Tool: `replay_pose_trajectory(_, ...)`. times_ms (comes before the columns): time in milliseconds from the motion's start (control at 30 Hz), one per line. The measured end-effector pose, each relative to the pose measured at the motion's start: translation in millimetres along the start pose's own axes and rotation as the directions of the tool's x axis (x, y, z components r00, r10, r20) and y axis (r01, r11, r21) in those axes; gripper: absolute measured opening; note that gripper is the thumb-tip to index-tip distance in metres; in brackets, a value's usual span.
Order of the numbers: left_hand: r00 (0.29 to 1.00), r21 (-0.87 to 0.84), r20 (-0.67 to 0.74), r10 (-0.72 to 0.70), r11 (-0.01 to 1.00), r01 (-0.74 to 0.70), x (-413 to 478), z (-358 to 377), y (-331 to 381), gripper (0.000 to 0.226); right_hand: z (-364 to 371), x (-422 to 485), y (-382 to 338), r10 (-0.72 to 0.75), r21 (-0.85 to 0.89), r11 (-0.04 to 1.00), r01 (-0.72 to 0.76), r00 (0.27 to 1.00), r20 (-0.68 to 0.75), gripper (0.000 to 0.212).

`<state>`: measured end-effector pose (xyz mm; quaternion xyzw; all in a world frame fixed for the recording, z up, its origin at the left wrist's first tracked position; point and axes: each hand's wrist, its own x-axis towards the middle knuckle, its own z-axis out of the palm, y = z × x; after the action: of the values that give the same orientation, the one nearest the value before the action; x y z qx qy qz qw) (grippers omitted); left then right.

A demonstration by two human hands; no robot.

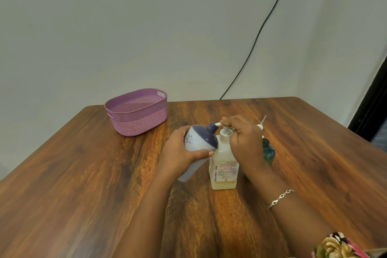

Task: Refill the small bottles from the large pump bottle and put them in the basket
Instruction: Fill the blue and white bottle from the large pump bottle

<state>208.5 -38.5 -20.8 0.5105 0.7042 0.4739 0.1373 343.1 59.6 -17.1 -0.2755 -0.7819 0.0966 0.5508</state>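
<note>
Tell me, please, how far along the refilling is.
Nothing finished: the basket shows no bottles. In hand: the left hand tilts the white bottle to the spout while the right hand grips the head of the pump bottle. Left: the teal bottle, then basketing both.

Back left on the counter [83,195]: basket [140,123]. Nearer and to the right, upright: pump bottle [224,172]. Just left of it, tilted, mouth at the spout: small bottle [199,138] (held in left hand [180,151]). Behind right hand [245,140], partly hidden: second bottle [268,152].
</note>
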Motion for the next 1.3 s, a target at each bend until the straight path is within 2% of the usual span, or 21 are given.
replay_pose_trajectory(233,1.000,-0.008,-0.015,-0.005,1.000,0.005,1,0,-8,0.080,-1,5,-5,-0.022,0.025,0.999,0.022,0.999,-0.030,0.026)
replay_pose_trajectory(533,1.000,0.025,0.007,0.008,1.000,-0.009,2,-2,-13,0.077,2,-4,-1,0.027,0.009,1.000,-0.027,1.000,0.001,0.022)
replay_pose_trajectory(767,1.000,-0.015,-0.001,0.005,1.000,-0.005,5,-4,-15,0.078,-1,10,-12,0.071,0.054,0.996,-0.069,0.997,-0.030,0.030)
replay_pose_trajectory(967,1.000,-0.011,0.010,0.003,1.000,-0.002,7,-4,-18,0.080,4,-1,-8,0.032,0.010,0.999,-0.031,0.998,-0.050,0.027)
replay_pose_trajectory(1300,1.000,-0.028,0.014,0.008,1.000,-0.007,9,-1,-21,0.084,-2,11,-10,0.044,0.053,0.998,-0.041,0.997,-0.057,0.028)
